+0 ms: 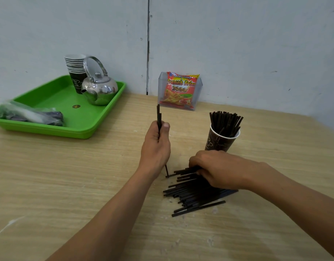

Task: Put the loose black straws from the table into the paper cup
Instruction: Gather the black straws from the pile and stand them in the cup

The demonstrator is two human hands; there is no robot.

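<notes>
Left hand, left of the one paper cup: grip clenched round two or three black straws, held upright. Right hand, just in front of the cup: grip curled over the far edge of the loose straw pile on the table. Dozens there, too many to count. Cup packed with upright straws.
</notes>
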